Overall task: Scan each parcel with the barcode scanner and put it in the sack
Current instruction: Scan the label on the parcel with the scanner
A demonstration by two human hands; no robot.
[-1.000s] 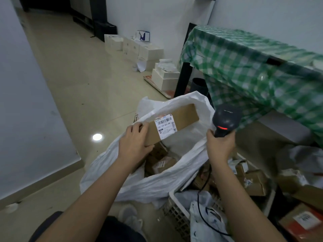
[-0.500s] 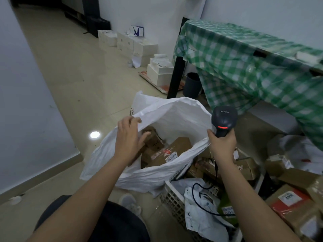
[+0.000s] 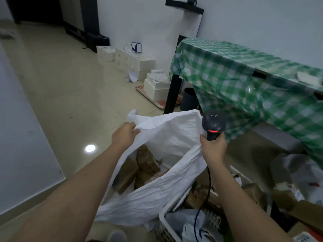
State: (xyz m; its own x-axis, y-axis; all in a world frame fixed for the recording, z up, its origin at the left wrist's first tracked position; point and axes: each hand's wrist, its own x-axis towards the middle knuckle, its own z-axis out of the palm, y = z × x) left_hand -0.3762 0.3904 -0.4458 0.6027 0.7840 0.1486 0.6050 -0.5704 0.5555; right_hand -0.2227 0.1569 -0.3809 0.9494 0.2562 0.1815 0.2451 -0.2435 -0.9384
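Observation:
A white woven sack (image 3: 167, 137) stands open on the floor in front of me. Several brown cardboard parcels (image 3: 139, 168) lie inside it. My left hand (image 3: 125, 136) grips the sack's left rim and holds it up. My right hand (image 3: 214, 147) grips the handle of the black barcode scanner (image 3: 214, 122), whose red light is on, and also pinches the sack's right rim. The scanner's cable (image 3: 208, 186) hangs down toward the basket.
A white plastic basket (image 3: 166, 219) with bagged parcels sits at lower right. More cardboard parcels (image 3: 297, 206) are piled at the right. A table with a green checked cloth (image 3: 244, 75) stands behind. White boxes (image 3: 139, 63) line the wall. Bare tiled floor lies to the left.
The long labelled parcel left my left hand and dropped into the sack. That hand then moved to the sack's left rim and took hold of it. My right hand now holds the right rim too.

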